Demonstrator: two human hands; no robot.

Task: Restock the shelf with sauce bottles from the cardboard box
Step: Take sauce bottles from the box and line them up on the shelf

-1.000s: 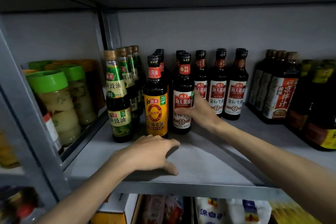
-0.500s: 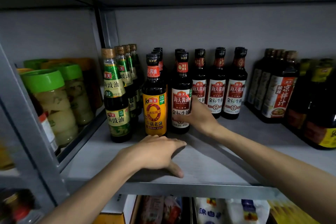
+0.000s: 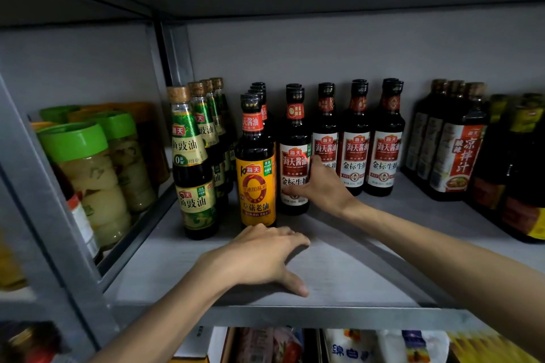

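Grips with the right hand [image 3: 323,188] a tall, dark glass sauce bottle [image 3: 295,153] standing upright on the grey, matt shelf [image 3: 354,280], thumb across the lower edge of its glossy red-and-white label, fingers curled round its right side. Rests the left hand [image 3: 259,259] palm down on the shelf board near the front metal lip, fingers [image 3: 290,240] relaxed and spread, holding nothing. Just left of the held bottle, touching or nearly so, a round-shouldered yellow-labelled bottle [image 3: 258,188] with a black ribbed cap; further left, a row of green-labelled bottles [image 3: 191,162] with tan caps. Just right, three matching bottles [image 3: 355,153] side by side. At far left, beyond a metal upright, clear jars [image 3: 88,180] with smooth green lids and pale chunks inside.
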